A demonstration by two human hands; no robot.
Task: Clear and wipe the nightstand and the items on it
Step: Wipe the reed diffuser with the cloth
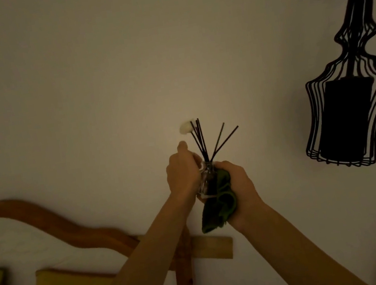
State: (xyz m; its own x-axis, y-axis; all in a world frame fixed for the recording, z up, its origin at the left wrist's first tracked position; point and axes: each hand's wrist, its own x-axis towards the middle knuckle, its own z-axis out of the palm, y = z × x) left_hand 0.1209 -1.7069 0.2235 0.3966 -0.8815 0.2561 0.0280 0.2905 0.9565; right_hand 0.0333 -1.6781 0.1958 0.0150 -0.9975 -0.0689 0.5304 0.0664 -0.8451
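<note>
Both hands are up in front of the wall, holding a small glass bottle (204,181) between them. The left hand (183,174) wraps its fingers round the bottle's left side. The right hand (239,189) grips a green cloth (219,204) — pressed on the bottle's right side. Dark sticks (202,141) poke up above both hands — one has a white flower (186,127). A black wire lamp (349,103) hangs far right of the right hand.

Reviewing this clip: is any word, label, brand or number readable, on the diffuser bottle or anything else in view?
None readable.
Glass diffuser bottle, held by the left hand: no label shows.
Green cloth in the right hand: no print.
Wire wall lamp: no markings visible.
</note>
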